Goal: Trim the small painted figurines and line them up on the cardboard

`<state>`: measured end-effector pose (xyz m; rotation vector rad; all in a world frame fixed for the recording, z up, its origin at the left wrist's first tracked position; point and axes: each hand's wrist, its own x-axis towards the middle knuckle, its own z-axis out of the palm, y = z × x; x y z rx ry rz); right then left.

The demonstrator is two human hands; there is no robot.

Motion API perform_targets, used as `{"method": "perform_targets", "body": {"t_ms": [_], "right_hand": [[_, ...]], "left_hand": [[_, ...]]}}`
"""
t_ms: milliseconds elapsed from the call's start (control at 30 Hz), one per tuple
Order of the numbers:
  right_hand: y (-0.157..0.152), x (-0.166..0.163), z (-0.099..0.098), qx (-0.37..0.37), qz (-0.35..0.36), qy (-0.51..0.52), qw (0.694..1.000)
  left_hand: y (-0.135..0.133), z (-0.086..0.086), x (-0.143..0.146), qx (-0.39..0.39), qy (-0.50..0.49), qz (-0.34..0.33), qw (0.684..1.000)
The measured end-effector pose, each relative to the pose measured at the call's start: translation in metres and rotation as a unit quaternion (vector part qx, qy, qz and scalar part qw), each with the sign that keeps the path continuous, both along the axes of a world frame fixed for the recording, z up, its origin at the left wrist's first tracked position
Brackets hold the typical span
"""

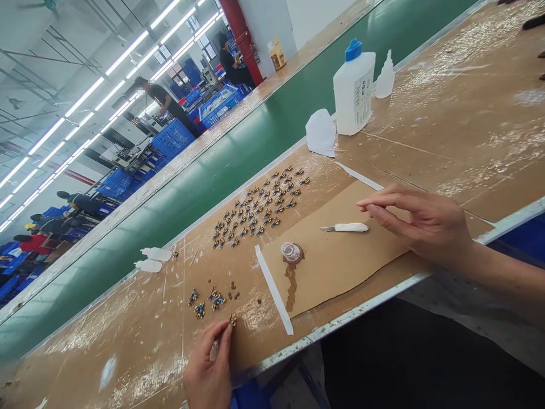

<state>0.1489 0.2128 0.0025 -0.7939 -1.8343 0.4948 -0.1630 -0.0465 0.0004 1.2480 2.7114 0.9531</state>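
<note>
My left hand (209,366) rests at the near edge of the workbench (468,113), its thumb and forefinger pinched on a tiny brown-and-blue part (232,321). Just beyond it lie a few small blue parts (204,301) and several loose brown beads (232,291). My right hand (419,221) hovers over a sheet of brown cardboard (340,267), fingers stretched out and holding nothing. Its fingertips are close to a white-handled knife (346,228) lying on the cardboard. A small glue dish (292,251) sits on the cardboard's left part with a dark smear below it.
Several blue parts (259,204) stand in rows farther back. A big white bottle with a blue cap (353,91), a small dropper bottle (385,76) and a white cloth (321,133) stand near the green conveyor belt (204,182). Two white droppers (152,259) lie at left. Other people work in the background.
</note>
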Motion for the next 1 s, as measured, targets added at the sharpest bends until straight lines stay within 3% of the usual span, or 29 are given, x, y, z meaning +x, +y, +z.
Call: {"method": "perform_targets", "body": {"t_ms": [200, 400, 567, 700, 867, 1000], "right_hand": [[0.004, 0.001, -0.005, 0.013, 0.027, 0.027, 0.999], [0.005, 0.0, -0.005, 0.015, 0.034, 0.029, 0.999], [0.004, 0.0, -0.005, -0.003, 0.038, 0.035, 0.999], [0.004, -0.001, -0.003, -0.004, 0.034, 0.036, 0.999], [0.003, -0.001, 0.001, 0.005, 0.031, 0.026, 0.999], [0.001, -0.001, 0.001, 0.012, 0.026, 0.018, 0.999]], "left_hand": [[0.001, -0.005, 0.001, -0.027, -0.024, -0.006, 0.999], [0.0, -0.012, 0.002, 0.008, -0.003, -0.022, 1.0], [-0.002, -0.017, -0.001, 0.025, 0.076, -0.125, 0.989], [-0.001, -0.017, -0.003, 0.013, 0.135, -0.139, 0.981], [0.002, -0.016, -0.002, 0.016, 0.126, -0.121, 0.985], [0.007, -0.017, 0.016, 0.102, 0.01, 0.023, 0.994]]}}
